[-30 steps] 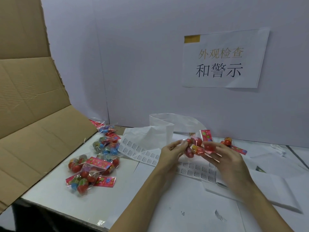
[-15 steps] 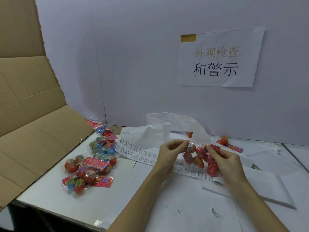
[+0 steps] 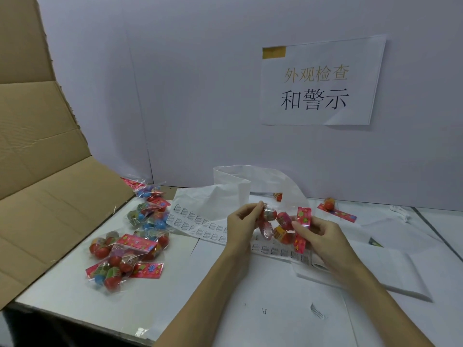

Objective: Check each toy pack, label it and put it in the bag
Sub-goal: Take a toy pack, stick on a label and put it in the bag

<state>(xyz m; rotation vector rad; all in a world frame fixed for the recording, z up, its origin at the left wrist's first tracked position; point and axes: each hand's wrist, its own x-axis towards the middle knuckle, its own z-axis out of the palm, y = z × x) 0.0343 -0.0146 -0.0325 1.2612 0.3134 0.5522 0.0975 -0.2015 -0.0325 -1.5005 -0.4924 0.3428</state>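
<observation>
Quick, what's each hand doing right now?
Left hand: pinches one end of the toy pack.
Right hand: grips the pack's other end, by the red header card.

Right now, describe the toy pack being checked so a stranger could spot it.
Below the paper sign on the wall, above the label sheet, two hands hold a clear toy pack. Unlike the packs piled at the left, it is off the table.

toy packs [image 3: 130, 249] left on table [image 3: 275, 309] | label sheet [image 3: 200, 225] centre | bag [image 3: 263, 181] behind sheet
</observation>
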